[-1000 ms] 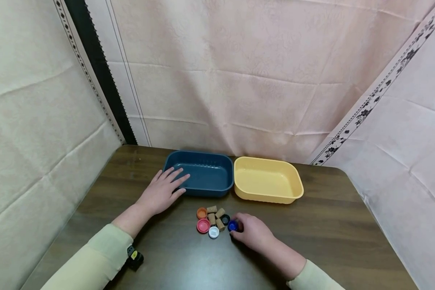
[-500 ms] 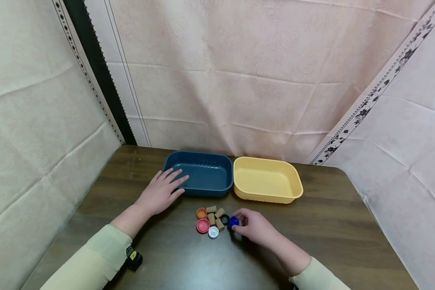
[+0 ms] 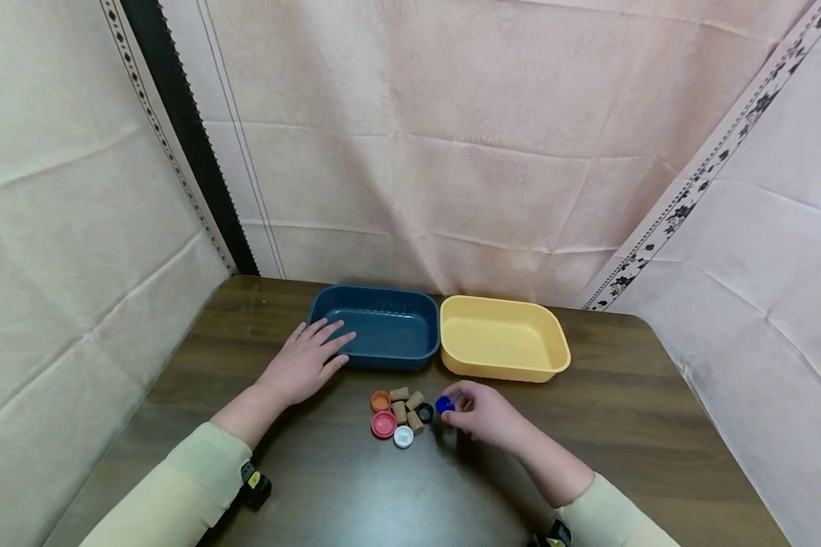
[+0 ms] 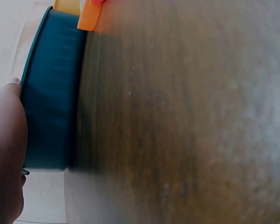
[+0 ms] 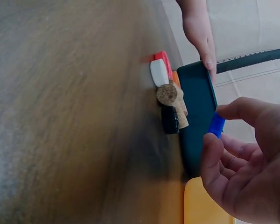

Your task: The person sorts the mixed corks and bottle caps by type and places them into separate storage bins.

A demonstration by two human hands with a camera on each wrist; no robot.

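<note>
My right hand (image 3: 487, 414) pinches a blue bottle cap (image 3: 445, 404) between thumb and fingertip, raised off the table; the right wrist view shows the cap (image 5: 216, 124) edge-on. To its left lies a small pile: a black cap (image 3: 425, 412), a white cap (image 3: 403, 437), a red cap (image 3: 384, 425), an orange cap (image 3: 379, 401) and several corks (image 3: 415, 422). My left hand (image 3: 305, 363) spreads its straight fingers over the near left corner of the dark blue bin (image 3: 376, 362). In the left wrist view, the thumb lies at the bin's rim (image 4: 35, 42).
A yellow bin (image 3: 506, 374) stands right beside the blue one, at the back of the brown wooden table (image 3: 356, 494). Pale patterned cloth (image 3: 410, 152) hangs behind the table and along both sides.
My right hand has lifted the blue cap from beside the black one and moved slightly away, toward the bins. The left hand stays where it was.
</note>
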